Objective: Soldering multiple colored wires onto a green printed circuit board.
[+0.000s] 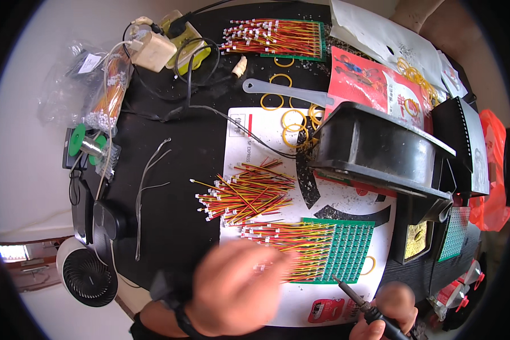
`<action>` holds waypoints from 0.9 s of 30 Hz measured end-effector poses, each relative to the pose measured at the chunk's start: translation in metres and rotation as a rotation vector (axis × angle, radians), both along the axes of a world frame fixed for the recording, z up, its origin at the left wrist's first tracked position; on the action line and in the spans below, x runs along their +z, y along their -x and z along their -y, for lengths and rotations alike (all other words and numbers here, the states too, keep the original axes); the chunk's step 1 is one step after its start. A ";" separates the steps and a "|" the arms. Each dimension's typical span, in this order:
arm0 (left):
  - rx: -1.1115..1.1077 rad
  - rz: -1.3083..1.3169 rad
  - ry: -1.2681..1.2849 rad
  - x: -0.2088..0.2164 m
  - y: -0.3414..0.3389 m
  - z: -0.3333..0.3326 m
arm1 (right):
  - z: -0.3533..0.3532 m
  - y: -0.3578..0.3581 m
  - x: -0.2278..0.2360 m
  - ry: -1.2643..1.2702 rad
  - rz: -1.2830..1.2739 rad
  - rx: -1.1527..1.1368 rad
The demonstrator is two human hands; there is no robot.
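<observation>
My right hand (390, 311), at the lower right, is closed around a soldering iron (360, 300). The iron's tip touches or nearly touches the lower edge of a green circuit board (351, 249). Rows of red, yellow and black wires (300, 243) with white connectors lie across the board's left part. My left hand (238, 286) hovers over the connector ends of these wires, its fingers smeared by motion. Whether it holds a wire is hidden. A loose pile of similar wires (246, 195) lies just beyond the board on a white card sheet (238, 147).
A black fan (379, 150) stands at the right, beside a small box with a yellow sponge (416, 241). At the back lies another wired board (322, 39). A solder spool (90, 146), power strip (187, 45) and cables are at the left. Rubber bands (293, 127) lie mid-table.
</observation>
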State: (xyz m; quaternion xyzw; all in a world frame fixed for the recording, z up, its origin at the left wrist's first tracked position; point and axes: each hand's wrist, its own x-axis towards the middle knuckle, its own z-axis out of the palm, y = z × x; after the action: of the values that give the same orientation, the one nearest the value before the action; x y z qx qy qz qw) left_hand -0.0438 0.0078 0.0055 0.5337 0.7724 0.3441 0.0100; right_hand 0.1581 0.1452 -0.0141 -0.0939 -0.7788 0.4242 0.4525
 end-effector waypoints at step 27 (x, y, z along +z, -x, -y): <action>0.346 0.397 0.147 0.015 0.033 0.019 | 0.001 -0.008 0.012 0.005 0.177 0.075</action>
State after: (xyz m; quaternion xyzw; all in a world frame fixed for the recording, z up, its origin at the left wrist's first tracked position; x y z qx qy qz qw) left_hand -0.0766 -0.0112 0.0206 0.3135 0.8580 0.3816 0.1410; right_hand 0.1663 0.1444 -0.0020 -0.1028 -0.8175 0.4329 0.3656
